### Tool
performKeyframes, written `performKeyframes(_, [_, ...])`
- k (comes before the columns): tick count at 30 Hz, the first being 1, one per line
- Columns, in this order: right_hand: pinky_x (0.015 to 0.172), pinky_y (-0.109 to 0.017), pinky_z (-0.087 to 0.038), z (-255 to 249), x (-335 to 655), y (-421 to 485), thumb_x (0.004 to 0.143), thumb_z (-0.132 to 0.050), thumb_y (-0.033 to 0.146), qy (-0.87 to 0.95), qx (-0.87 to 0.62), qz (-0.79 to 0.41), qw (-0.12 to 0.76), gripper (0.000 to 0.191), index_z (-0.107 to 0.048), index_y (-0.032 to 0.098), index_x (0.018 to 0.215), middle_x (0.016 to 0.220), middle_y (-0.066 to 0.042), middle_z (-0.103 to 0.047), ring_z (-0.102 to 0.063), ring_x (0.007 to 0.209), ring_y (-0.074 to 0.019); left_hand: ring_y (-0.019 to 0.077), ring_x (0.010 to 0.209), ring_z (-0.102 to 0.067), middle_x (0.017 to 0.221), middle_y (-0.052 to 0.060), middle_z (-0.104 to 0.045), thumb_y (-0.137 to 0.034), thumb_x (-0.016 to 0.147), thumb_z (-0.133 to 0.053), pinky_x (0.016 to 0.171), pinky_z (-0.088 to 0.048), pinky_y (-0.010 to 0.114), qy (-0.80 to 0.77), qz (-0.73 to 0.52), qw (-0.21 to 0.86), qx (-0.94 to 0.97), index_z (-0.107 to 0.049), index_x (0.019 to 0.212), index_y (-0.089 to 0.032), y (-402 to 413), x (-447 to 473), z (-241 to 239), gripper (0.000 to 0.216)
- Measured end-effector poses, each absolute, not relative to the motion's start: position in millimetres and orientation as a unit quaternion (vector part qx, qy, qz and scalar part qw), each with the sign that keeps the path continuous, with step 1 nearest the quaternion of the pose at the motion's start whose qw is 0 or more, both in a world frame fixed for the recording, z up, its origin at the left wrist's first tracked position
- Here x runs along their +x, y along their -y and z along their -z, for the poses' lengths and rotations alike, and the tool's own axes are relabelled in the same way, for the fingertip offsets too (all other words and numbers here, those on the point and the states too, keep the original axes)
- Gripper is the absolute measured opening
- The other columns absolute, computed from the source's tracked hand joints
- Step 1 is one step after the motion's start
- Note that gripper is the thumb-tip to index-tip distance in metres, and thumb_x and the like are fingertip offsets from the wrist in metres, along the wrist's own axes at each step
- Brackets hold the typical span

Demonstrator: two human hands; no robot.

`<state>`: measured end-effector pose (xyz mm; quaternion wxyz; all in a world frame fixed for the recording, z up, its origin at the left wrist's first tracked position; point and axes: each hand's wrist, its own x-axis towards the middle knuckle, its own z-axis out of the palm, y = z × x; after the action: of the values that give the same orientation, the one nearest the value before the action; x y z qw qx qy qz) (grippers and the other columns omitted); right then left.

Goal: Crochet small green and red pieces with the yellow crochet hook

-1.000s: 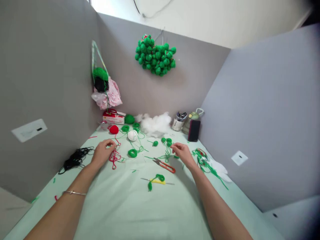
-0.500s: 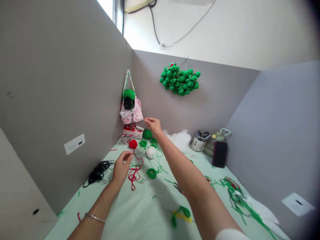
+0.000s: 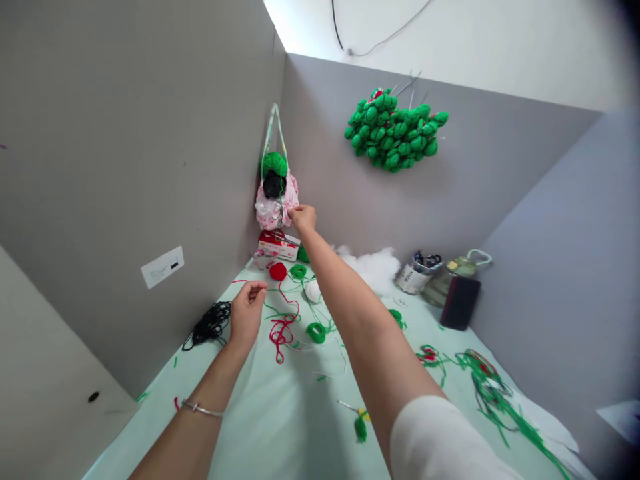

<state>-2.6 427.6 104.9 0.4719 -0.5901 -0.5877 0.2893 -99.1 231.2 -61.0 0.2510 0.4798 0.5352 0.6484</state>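
Note:
My right hand point(image 3: 303, 217) is stretched far out to the back left corner, its fingers pinched at a thin green strand beside the hanging pink bag point(image 3: 273, 203), which holds a green yarn ball point(image 3: 274, 162) and a black one. Below that hand lies a red and white box point(image 3: 277, 245). My left hand point(image 3: 246, 313) hovers over the pale green table point(image 3: 270, 427), fingers curled loosely, close to a tangle of red yarn point(image 3: 281, 330) that runs to a small red ball point(image 3: 278, 271). A green crocheted ring point(image 3: 316, 331) lies just right of the red tangle.
A cluster of green crocheted balls point(image 3: 394, 130) hangs on the back partition. White stuffing point(image 3: 373, 263), a tin of tools point(image 3: 415, 273), a jar and a dark phone point(image 3: 459, 301) stand at the back right. Black yarn point(image 3: 207, 323) lies at left, green scraps point(image 3: 493, 393) at right.
My right hand has left the scissors area and reached across to the hanging bag in the corner. My view has swung left. My left hand has stayed by the red yarn.

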Motion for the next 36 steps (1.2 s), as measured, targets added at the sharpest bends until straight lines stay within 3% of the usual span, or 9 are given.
performKeyframes(4, [0.093, -0.044, -0.06, -121, 4, -416, 0.099, -0.063, 0.036, 0.555, -0.553, -0.289, 0.549, 0.033, -0.063, 0.018, 0.126, 0.129, -0.01, -0.066, -0.068, 0.11, -0.0225, 0.023, 0.102, -0.069, 0.12, 0.01, -0.069, -0.037, 0.099, -0.064, 0.088, -0.059, 0.044, -0.566, -0.588, 0.257, 0.518, -0.066, 0.122, -0.015, -236, -105, 63, 0.032])
performKeyframes(9, [0.068, -0.022, -0.053, -136, 37, -376, 0.103, -0.043, 0.023, 0.52, -0.468, -0.298, 0.65, 0.02, -0.062, 0.019, 0.109, 0.109, -0.003, -0.074, -0.068, 0.075, -0.0081, 0.0244, 0.107, -0.068, 0.126, 0.011, -0.067, -0.035, 0.098, -0.065, 0.092, -0.059, 0.046, -0.593, -0.474, 0.264, 0.595, -0.065, 0.125, -0.017, -233, -108, 66, 0.032])
performKeyframes(13, [0.056, -0.021, -0.047, -116, 86, -301, 0.094, -0.059, 0.028, 0.532, -0.385, -0.359, 0.663, 0.006, -0.059, 0.022, 0.094, 0.088, 0.001, -0.073, -0.06, 0.059, -0.007, 0.0253, 0.111, -0.067, 0.131, 0.011, -0.065, -0.035, 0.098, -0.065, 0.094, -0.058, 0.047, -0.61, -0.414, 0.279, 0.616, -0.064, 0.128, -0.018, -228, -106, 75, 0.034])
performKeyframes(18, [0.06, -0.026, -0.046, -64, 165, -184, 0.072, -0.082, 0.037, 0.493, -0.412, -0.45, 0.62, 0.023, -0.07, 0.024, 0.087, 0.079, 0.0, -0.068, -0.055, 0.064, -0.0106, 0.0252, 0.111, -0.067, 0.132, 0.011, -0.065, -0.035, 0.099, -0.065, 0.094, -0.058, 0.047, -0.601, -0.437, 0.32, 0.587, -0.064, 0.128, -0.019, -236, -110, 74, 0.034])
performKeyframes(25, [0.051, -0.028, -0.036, 2, 229, -117, 0.062, -0.09, 0.047, 0.407, -0.482, -0.501, 0.593, 0.035, -0.07, 0.024, 0.078, 0.063, 0.004, -0.055, -0.042, 0.052, -0.0096, 0.0242, 0.105, -0.068, 0.126, 0.011, -0.067, -0.035, 0.098, -0.065, 0.088, -0.06, 0.045, -0.558, -0.548, 0.403, 0.475, -0.063, 0.129, -0.016, -241, -108, 57, 0.036])
performKeyframes(28, [0.051, -0.026, -0.034, 14, 225, -115, 0.061, -0.092, 0.047, 0.395, -0.473, -0.555, 0.559, 0.037, -0.069, 0.021, 0.074, 0.06, 0.005, -0.052, -0.041, 0.052, -0.0084, 0.0215, 0.097, -0.069, 0.119, 0.009, -0.068, -0.033, 0.098, -0.066, 0.082, -0.061, 0.04, -0.52, -0.57, 0.459, 0.441, -0.064, 0.124, -0.016, -232, -98, 51, 0.032])
performKeyframes(31, [0.052, -0.024, -0.033, 16, 217, -113, 0.06, -0.094, 0.044, 0.392, -0.452, -0.603, 0.527, 0.037, -0.069, 0.019, 0.071, 0.06, 0.005, -0.052, -0.041, 0.054, -0.0076, 0.0141, 0.076, -0.067, 0.098, 0.004, -0.069, -0.029, 0.098, -0.066, 0.065, -0.059, 0.029, -0.462, -0.6, 0.514, 0.404, -0.067, 0.11, -0.013, -225, -93, 40, 0.02])
performKeyframes(33, [0.052, -0.024, -0.033, 15, 214, -111, 0.06, -0.094, 0.043, 0.387, -0.439, -0.626, 0.515, 0.037, -0.068, 0.019, 0.071, 0.059, 0.005, -0.051, -0.041, 0.054, -0.0073, 0.0071, 0.06, -0.058, 0.078, -0.002, -0.062, -0.025, 0.1, -0.063, 0.054, -0.052, 0.018, -0.417, -0.629, 0.541, 0.372, -0.065, 0.095, -0.013, -221, -96, 28, 0.014])
performKeyframes(36, [0.051, -0.023, -0.033, 12, 213, -108, 0.062, -0.093, 0.044, 0.376, -0.422, -0.65, 0.508, 0.037, -0.068, 0.019, 0.071, 0.061, 0.006, -0.052, -0.04, 0.054, -0.0065, 0.0006, 0.051, -0.051, 0.066, -0.006, -0.054, -0.022, 0.104, -0.056, 0.053, -0.047, 0.007, -0.363, -0.664, 0.568, 0.323, -0.061, 0.082, -0.015, -218, -102, 10, 0.023])
